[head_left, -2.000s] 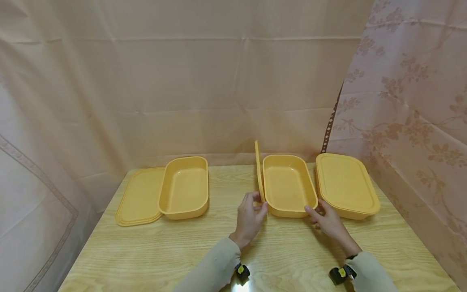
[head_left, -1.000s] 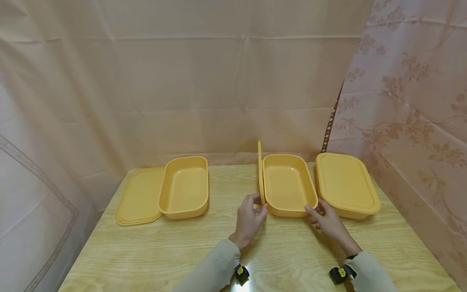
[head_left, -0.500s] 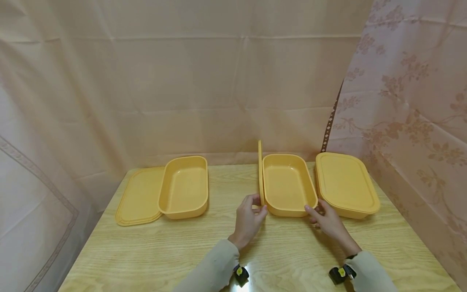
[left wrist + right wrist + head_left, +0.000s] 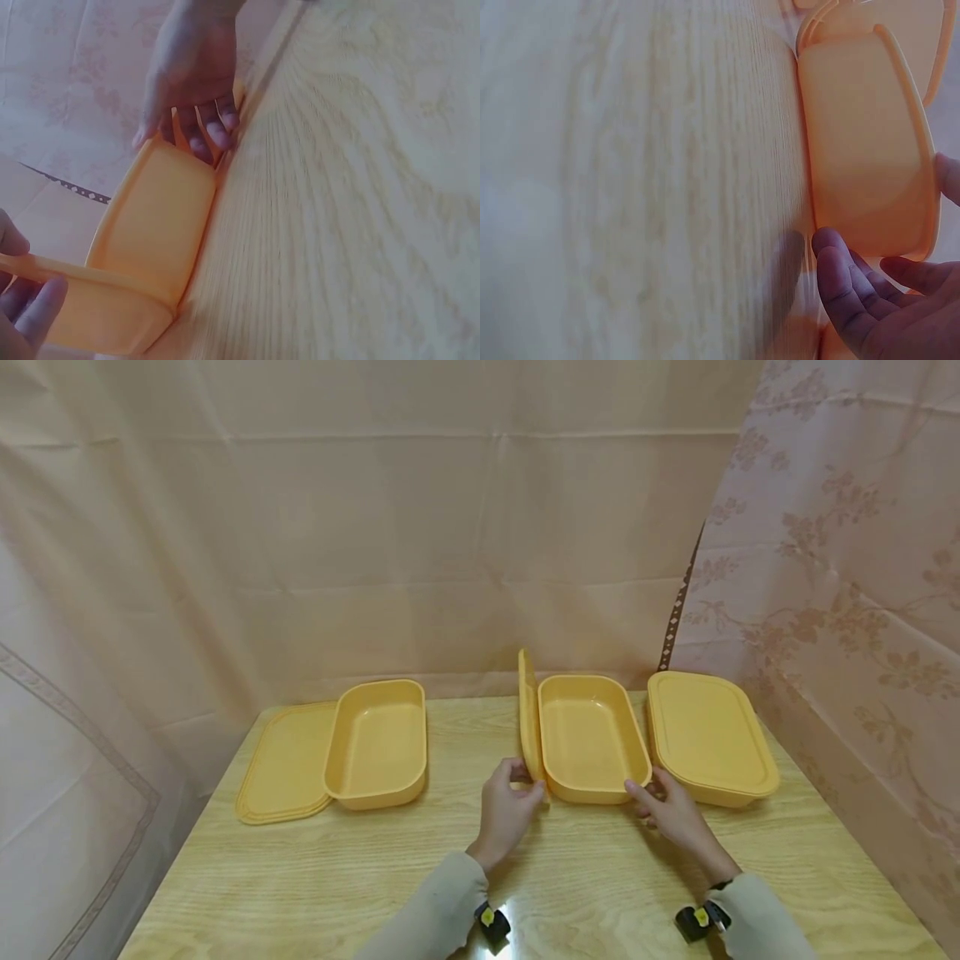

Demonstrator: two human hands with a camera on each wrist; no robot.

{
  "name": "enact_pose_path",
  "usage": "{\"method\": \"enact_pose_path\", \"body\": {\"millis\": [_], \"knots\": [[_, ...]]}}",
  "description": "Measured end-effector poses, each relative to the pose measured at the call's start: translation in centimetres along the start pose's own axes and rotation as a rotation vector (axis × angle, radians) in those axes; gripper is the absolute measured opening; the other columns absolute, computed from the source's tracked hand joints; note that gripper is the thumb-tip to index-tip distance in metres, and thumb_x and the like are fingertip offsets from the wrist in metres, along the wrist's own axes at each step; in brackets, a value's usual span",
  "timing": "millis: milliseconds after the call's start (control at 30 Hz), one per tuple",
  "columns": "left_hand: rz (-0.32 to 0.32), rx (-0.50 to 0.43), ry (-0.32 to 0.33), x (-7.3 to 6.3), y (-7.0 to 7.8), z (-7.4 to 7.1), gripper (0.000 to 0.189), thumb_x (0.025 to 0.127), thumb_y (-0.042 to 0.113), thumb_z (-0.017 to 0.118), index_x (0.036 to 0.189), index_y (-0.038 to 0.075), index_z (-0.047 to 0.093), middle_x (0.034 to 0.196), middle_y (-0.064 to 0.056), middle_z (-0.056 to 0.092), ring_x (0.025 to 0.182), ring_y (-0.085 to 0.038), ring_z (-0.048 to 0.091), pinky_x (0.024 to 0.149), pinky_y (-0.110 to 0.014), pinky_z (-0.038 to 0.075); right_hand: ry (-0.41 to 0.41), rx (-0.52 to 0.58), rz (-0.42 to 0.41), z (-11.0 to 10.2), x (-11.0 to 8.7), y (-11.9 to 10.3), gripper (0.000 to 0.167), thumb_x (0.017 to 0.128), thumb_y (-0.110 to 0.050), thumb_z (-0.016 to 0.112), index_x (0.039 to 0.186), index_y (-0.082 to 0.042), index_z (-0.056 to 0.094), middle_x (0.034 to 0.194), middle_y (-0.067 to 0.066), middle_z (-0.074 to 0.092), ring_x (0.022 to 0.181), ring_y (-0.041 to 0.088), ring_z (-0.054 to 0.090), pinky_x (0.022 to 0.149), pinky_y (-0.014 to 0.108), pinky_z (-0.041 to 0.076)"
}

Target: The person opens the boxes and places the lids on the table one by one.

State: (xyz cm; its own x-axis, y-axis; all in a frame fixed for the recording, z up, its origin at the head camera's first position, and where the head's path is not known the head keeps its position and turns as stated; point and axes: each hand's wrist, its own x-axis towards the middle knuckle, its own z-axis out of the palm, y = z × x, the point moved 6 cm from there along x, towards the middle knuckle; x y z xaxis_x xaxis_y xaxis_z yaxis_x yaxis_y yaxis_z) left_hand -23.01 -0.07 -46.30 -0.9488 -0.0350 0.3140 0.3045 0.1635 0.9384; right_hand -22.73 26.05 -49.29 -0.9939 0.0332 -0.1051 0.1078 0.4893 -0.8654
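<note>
Yellow round-cornered lid (image 4: pixel 528 718), pinched on edge in the left hand (image 4: pixel 504 814), tips farther left than half a second ago, baring more of its face beside the open container (image 4: pixel 592 735) on the worktop (image 4: pixel 585 877); the right hand (image 4: pixel 678 818) grips that container's near right corner.

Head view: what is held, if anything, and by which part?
The left hand holds the upright lid by its near end. The right hand touches the adjacent open box at its near right corner; gripping is unclear.

Smooth plastic box (image 4: pixel 595 739), wood-grained table (image 4: pixel 300 877)
</note>
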Motion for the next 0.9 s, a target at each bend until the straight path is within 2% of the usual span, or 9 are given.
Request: {"method": "enact_pose_path", "body": {"millis": [233, 667, 833, 900], "knots": [[-0.096, -0.039, 0.011, 0.06, -0.31, -0.19, 0.022, 0.080, 0.000, 0.071, 0.100, -0.002, 0.062, 0.094, -0.016, 0.067, 0.083, -0.016, 0.065, 0.067, -0.015, 0.053, -0.002, -0.001, -0.006, -0.02, 0.02, 0.01, 0.055, 0.099, -0.040, 0.055, 0.135, 0.001, 0.043, 0.094, 0.018, 0.060, 0.072, 0.015, 0.061, 0.057, 0.028, 0.053], [-0.130, -0.068, 0.062, -0.30, -0.66, -0.70, 0.022, 0.080, 0.001, 0.071, 0.099, -0.004, 0.061, 0.093, -0.015, 0.065, 0.080, -0.011, 0.061, 0.070, -0.017, 0.054, -0.002, -0.008, 0.002, 0.04, 0.01, 0.04, 0.055, 0.099, -0.041, 0.054, 0.134, 0.000, 0.043, 0.095, 0.017, 0.059, 0.073, 0.014, 0.060, 0.058, 0.028, 0.052], [-0.151, -0.094, 0.089, -0.35, -0.78, -0.73, 0.022, 0.079, -0.002, 0.070, 0.099, -0.005, 0.061, 0.094, -0.017, 0.066, 0.084, -0.015, 0.061, 0.071, -0.016, 0.053, -0.002, -0.004, -0.005, 0.04, -0.06, -0.01, 0.055, 0.099, -0.040, 0.054, 0.134, 0.000, 0.043, 0.095, 0.017, 0.059, 0.072, 0.014, 0.060, 0.057, 0.028, 0.052], [-0.165, -0.105, 0.099, -0.49, -0.30, -0.86, 0.022, 0.079, -0.004, 0.069, 0.099, -0.007, 0.061, 0.094, -0.018, 0.066, 0.086, -0.017, 0.061, 0.070, -0.014, 0.052, -0.002, -0.003, -0.006, 0.04, -0.08, -0.02, 0.055, 0.099, -0.040, 0.054, 0.134, 0.000, 0.043, 0.094, 0.017, 0.059, 0.072, 0.014, 0.060, 0.057, 0.028, 0.052]]}}
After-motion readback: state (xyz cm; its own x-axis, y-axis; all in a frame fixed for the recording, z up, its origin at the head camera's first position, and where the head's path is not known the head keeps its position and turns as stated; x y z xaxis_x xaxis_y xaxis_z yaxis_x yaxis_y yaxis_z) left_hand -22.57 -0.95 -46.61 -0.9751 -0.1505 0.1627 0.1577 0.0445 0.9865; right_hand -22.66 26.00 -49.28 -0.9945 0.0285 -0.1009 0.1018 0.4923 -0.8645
